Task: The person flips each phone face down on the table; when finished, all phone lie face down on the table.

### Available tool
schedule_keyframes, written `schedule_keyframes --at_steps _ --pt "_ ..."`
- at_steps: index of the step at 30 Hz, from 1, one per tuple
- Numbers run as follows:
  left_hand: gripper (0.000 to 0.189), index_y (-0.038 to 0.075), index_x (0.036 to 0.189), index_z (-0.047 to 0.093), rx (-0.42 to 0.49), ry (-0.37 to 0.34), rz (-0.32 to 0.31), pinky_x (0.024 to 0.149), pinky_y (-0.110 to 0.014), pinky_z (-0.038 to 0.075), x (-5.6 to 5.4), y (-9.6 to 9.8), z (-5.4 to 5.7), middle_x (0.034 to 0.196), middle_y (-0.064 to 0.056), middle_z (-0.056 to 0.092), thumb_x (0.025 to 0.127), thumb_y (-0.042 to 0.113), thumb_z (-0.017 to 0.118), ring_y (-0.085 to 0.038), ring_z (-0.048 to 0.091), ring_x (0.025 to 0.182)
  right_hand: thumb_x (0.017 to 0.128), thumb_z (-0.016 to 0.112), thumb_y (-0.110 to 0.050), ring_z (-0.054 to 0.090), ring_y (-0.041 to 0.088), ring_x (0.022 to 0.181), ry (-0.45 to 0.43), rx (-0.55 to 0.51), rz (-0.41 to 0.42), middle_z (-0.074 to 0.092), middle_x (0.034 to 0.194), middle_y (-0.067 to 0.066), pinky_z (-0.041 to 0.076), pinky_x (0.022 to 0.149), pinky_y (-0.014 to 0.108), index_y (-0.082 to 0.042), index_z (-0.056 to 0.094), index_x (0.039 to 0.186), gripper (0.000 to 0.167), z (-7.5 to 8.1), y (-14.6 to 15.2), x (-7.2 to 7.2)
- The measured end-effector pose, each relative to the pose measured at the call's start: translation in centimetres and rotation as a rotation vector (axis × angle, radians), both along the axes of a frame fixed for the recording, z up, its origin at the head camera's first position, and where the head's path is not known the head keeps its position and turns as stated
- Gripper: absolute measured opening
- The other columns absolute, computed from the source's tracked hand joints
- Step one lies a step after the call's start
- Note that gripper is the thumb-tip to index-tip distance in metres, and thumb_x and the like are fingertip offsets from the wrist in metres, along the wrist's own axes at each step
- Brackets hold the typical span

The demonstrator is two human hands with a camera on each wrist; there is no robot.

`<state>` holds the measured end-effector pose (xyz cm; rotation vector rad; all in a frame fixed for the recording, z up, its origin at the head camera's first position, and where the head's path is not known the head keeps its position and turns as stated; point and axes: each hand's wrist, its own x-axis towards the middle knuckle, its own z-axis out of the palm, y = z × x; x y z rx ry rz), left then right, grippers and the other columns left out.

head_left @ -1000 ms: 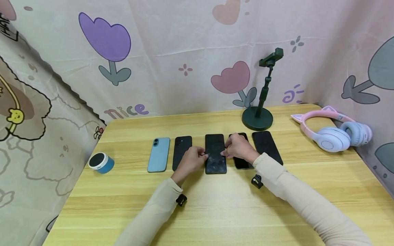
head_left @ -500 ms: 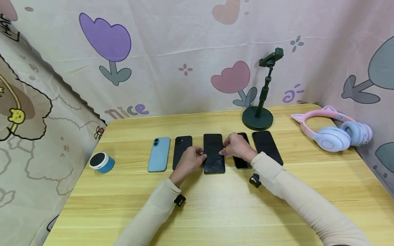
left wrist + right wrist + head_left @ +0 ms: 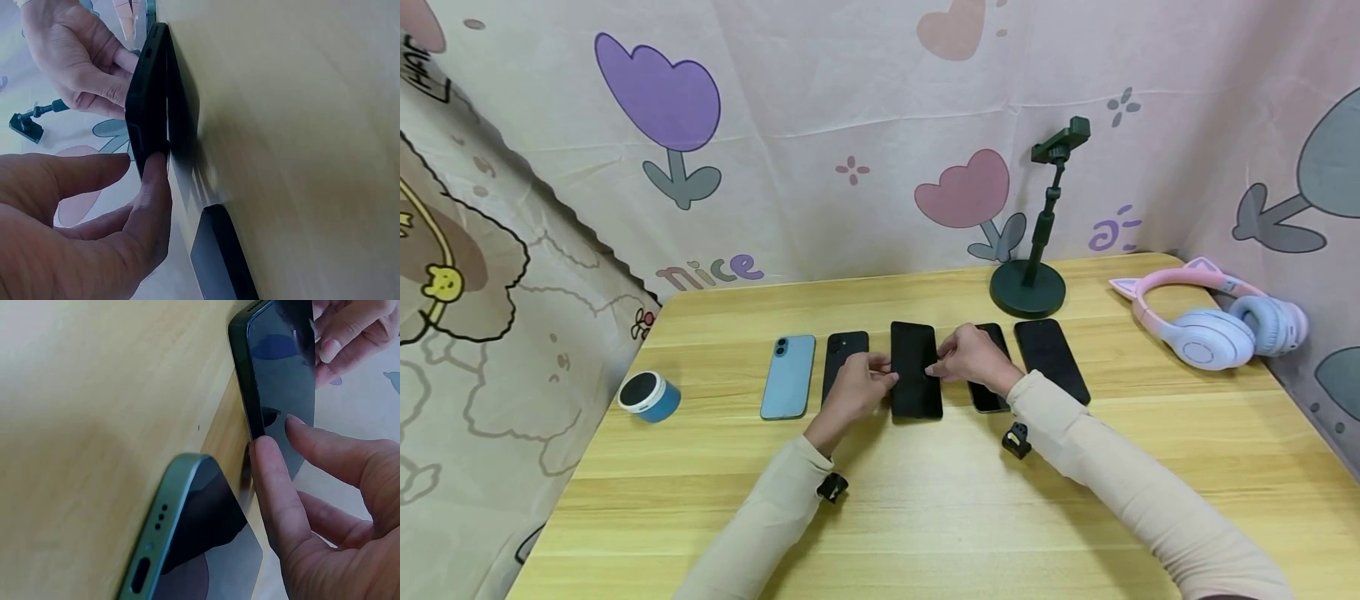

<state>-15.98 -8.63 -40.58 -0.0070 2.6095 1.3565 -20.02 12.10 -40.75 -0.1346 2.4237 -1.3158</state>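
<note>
Both hands hold a black smartphone (image 3: 916, 396) by its long sides, its dark screen facing up. My left hand (image 3: 859, 385) grips the left edge, with a fingertip under it and the thumb at the screen's rim in the left wrist view. On the opposite edge, my right hand (image 3: 976, 358) pinches with thumb and fingers. A wedge of shadow shows beneath the phone (image 3: 147, 94) in the left wrist view, where it leans up from the table. Close to the left hand lies a black phone (image 3: 841, 354), camera side up. Another dark-screened phone (image 3: 990, 402) lies partly hidden under the right hand.
A light blue phone (image 3: 787, 379) lies at the row's left end, a black phone (image 3: 1051, 358) at its right. Behind stands a dark green phone stand (image 3: 1028, 287). Pink cat-ear headphones (image 3: 1206, 337) lie far right; a blue and white round jar (image 3: 651, 397) sits far left.
Both hands have shifted the held phone a little left and slightly away from me. Its screen reflection has turned from smudged grey to dark. The other phones stay put.
</note>
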Motion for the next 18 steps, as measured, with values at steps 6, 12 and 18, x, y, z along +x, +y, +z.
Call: schedule_keyframes --at_steps 6,12,18 --pt "0.038 -0.002 0.132 0.063 0.023 0.002 0.005 0.088 -0.037 0.056 0.0 -0.4 0.1 0.117 -0.009 0.067 0.096 0.006 0.07 -0.022 0.066 0.106 0.087 0.082 -0.014 0.075 0.023 0.084 -0.011 -0.057 -0.019 0.071 0.112 0.022 0.06 0.08 0.036 0.01 0.068 0.12 0.043 -0.1 -0.2 0.2" --pt "0.037 -0.002 0.131 0.064 0.063 0.0 0.031 0.085 -0.034 0.056 0.0 -0.8 0.2 0.117 -0.011 0.067 0.095 0.004 0.07 -0.023 0.066 0.104 0.087 0.082 -0.016 0.075 0.023 0.086 -0.037 -0.091 -0.027 0.071 0.113 0.02 0.059 0.085 0.039 0.008 0.069 0.12 0.043 -0.2 -0.6 0.3" --pt "0.036 -0.004 0.131 0.063 0.106 0.016 0.027 0.083 -0.032 0.056 0.1 -1.4 0.2 0.118 -0.013 0.066 0.096 0.003 0.069 -0.024 0.065 0.102 0.088 0.082 -0.018 0.075 0.022 0.087 -0.03 -0.109 -0.024 0.073 0.11 0.016 0.058 0.088 0.041 0.004 0.073 0.116 0.038 -0.2 -0.9 0.6"
